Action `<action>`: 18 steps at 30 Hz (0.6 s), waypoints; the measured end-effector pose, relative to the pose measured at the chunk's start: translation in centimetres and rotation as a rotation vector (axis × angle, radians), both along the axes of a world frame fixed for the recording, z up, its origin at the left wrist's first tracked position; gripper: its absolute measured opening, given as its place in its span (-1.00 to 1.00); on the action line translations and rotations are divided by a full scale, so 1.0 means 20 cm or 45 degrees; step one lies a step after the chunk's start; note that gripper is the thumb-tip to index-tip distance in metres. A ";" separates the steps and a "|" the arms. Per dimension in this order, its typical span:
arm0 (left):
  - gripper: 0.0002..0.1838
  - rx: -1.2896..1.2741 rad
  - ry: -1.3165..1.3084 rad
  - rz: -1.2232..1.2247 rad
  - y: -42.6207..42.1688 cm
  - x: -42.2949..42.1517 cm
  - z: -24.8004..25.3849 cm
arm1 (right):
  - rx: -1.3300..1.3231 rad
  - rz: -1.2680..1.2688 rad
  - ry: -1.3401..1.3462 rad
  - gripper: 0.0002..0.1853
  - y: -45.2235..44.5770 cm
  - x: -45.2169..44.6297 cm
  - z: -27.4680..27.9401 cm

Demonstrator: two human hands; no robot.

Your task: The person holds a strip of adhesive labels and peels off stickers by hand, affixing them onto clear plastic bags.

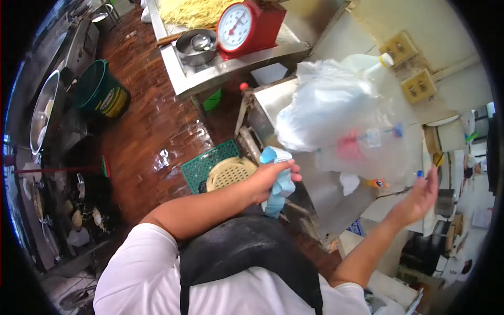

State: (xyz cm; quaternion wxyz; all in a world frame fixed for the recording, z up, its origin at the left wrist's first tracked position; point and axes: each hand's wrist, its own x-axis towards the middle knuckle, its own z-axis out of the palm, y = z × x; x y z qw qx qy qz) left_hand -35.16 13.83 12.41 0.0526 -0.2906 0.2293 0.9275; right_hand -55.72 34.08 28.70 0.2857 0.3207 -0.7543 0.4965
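My left hand (272, 181) is closed around a light blue folded cloth (282, 190), which looks thin and crumpled and hangs out above and below the fingers. Off to the right, my right hand (417, 202) is raised with its fingers stretched upward beside the metal worktop (338, 202). A small blue object (420, 174) shows at its fingertips; whether the hand touches it I cannot tell. Between the hands lie a large clear plastic bag (328, 105), a clear bottle with a blue cap (398, 129) and a small orange-labelled bottle (378, 183).
A red dial scale (252, 29), a metal bowl (195, 48) and a heap of yellow noodles (191, 11) occupy the steel table ahead. Below sit a green crate (191, 170) and a beige perforated basket (228, 174). A dark green bucket (102, 92) stands left on the brick floor (152, 115).
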 end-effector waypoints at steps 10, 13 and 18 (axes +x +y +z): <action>-0.50 -0.270 0.250 0.233 -0.25 0.28 0.25 | 0.349 0.911 -1.455 -0.80 -0.51 0.83 -0.33; -0.51 -0.420 0.194 0.172 -0.28 0.33 0.25 | 0.367 0.764 -0.835 -0.78 -0.59 0.92 -0.30; -0.55 -0.536 0.045 0.022 -0.30 0.38 0.26 | 0.597 0.877 -0.171 -0.77 -0.69 0.87 -0.21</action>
